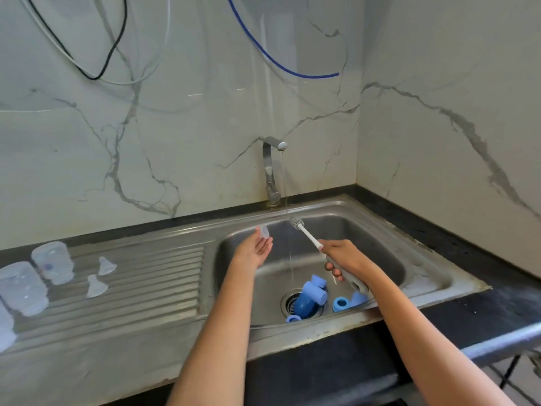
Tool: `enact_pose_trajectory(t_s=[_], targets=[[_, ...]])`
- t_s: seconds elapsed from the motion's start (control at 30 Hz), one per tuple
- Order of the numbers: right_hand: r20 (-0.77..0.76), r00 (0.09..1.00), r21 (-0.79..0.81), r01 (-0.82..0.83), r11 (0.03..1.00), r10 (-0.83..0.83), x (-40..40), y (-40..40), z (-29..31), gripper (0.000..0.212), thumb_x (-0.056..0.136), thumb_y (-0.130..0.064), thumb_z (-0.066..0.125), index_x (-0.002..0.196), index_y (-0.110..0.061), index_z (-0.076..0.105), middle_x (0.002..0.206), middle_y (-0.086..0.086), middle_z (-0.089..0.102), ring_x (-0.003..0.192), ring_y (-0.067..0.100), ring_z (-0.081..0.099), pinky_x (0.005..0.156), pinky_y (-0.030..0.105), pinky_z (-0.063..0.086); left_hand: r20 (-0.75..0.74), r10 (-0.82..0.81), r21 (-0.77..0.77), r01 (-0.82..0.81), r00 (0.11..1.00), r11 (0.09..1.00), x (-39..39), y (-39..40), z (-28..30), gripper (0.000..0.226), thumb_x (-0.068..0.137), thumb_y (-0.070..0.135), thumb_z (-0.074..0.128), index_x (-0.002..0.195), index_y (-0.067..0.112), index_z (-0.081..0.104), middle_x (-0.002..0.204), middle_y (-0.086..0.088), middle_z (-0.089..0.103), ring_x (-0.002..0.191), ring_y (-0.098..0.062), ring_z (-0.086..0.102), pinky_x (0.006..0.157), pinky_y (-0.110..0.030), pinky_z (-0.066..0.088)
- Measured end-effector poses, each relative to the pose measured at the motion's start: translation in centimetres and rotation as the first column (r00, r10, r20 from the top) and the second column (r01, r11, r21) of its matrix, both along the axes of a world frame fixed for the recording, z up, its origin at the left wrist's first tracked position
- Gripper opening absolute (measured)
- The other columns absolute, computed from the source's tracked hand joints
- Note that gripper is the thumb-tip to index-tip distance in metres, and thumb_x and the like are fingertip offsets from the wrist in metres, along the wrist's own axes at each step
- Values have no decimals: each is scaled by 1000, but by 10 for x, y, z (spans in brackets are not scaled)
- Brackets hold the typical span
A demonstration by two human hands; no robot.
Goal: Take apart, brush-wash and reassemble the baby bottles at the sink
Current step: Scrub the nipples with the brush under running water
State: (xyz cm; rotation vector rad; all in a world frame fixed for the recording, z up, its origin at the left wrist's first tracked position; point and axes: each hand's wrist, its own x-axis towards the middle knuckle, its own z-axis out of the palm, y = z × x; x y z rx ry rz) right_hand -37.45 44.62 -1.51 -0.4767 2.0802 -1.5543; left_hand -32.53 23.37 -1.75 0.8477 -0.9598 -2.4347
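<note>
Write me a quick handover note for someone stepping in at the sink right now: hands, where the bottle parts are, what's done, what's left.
Left hand: palm up over the sink, a clear teat at its fingertips.
Right hand: grips the bottle brush, its head under the running tap.
Draining board: clear bottle bodies and two more teats.
Sink basin: blue caps and rings around the drain.
Done: bottles taken apart.
Left: brush the held teat, wash the blue parts, reassemble. Whether the parts on the board are already washed I cannot tell.
</note>
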Motion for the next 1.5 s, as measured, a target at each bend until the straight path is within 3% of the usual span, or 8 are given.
enact_pose_trajectory(t_s=[0.2,0.3,0.63,0.77,0.9,1.23,1.37,1.5], targets=[[-16,994,-54,-107,993,107,0,-2,2,39,102,-24,44,140,-26,48,56,2,46,40,9,37,37,20,37,-139,150,278,-107,979,955,-29,33,-18,36,96,6,51,131,-5,48,87,-18,58,120,-29,55,98,-35,46],[-41,991,-37,-125,991,124,1,-5,1,38,102,-24,44,140,-27,48,56,2,46,39,9,37,37,20,37,-138,101,222,-68,985,973,-45,43,-21,36,101,11,42,135,-3,44,125,-18,56,133,-28,43,108,-38,36],[-61,985,81,-156,984,161,-1,7,-2,39,101,-28,43,139,-34,47,56,1,45,40,8,36,40,21,35,-150,262,327,-202,954,923,-86,24,-22,37,102,6,35,139,1,41,116,-18,61,130,-26,47,110,-36,33],[-158,986,63,-49,997,59,-2,0,-9,42,102,-24,41,143,-31,43,54,0,44,35,6,36,37,22,37,-145,115,147,-94,983,985,-96,31,-18,38,97,-6,41,134,-7,43,133,-26,52,121,-34,54,101,-39,41],[-227,973,95,-21,995,42,-2,-8,-9,45,102,-23,39,146,-29,38,58,3,47,34,5,39,37,22,39,-155,90,145,-67,984,987,-100,38,-20,38,96,-7,42,134,-7,43,100,-24,61,110,-32,59,95,-40,43],[-157,987,84,-15,996,28,-3,5,-11,43,101,-26,41,144,-34,41,48,-4,46,34,6,37,38,22,37,-98,10,137,4,995,991,-106,35,-25,39,98,-5,38,137,-5,42,134,-24,52,128,-31,49,105,-39,38],[-219,976,86,19,996,1,-2,-8,-5,42,102,-23,38,143,-32,42,56,1,46,33,5,38,37,22,38,-111,-80,83,89,991,993,-103,44,-22,37,99,-5,37,136,-7,41,80,-20,70,125,-32,51,106,-38,37],[-152,987,96,-45,994,59,0,-4,-2,43,102,-26,41,144,-33,41,52,-1,45,33,6,37,36,21,36,-130,106,200,-79,986,977,-98,33,-20,39,99,-2,37,138,-3,40,127,-22,57,127,-26,50,108,-36,36]])
